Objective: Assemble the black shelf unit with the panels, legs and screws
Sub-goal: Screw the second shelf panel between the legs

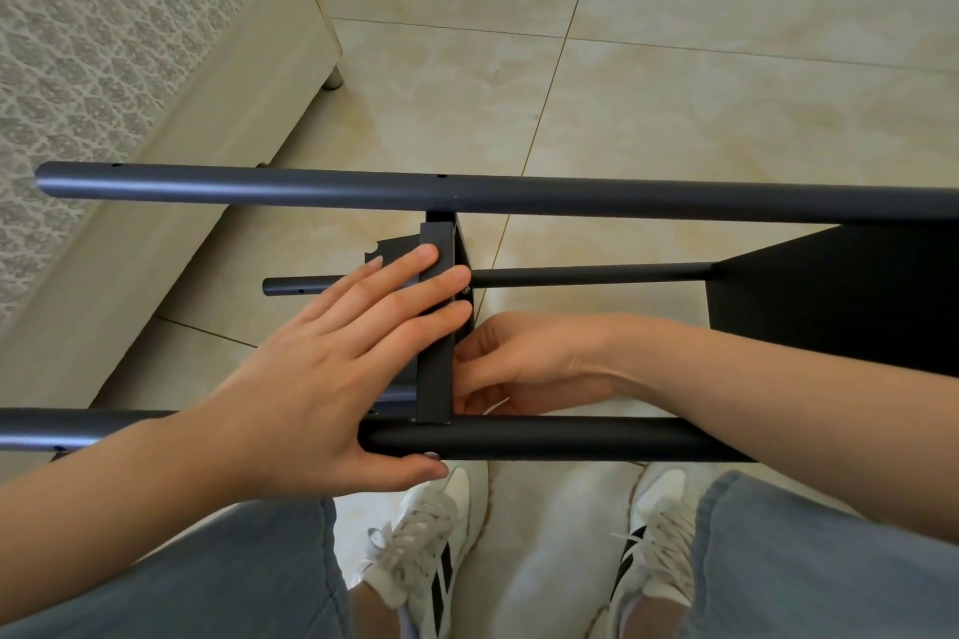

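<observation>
— Our jeans (218,581) and white sneakers (420,534) sit closest, below our arms.
— Where is there room?
— Glossy floor (674,93) tiles lie open ahead and to the right; a cream bed base (155,223) with a patterned cover (78,42) closes the left.
— And the shelf unit (856,296)?
— On its side above our feet, matt black, with round metal legs running left to right. A flat panel (436,327) stands edge-up between the far leg (259,184) and the near leg (545,438). A screw (466,291) shows beside it.
— Our hands?
— Our left hand (332,363) lies flat, fingers straight across the panel's edge, thumb under the near leg. Our right hand (524,363) curls its fingers against the panel's right face; we cannot tell whether they hold anything.
</observation>
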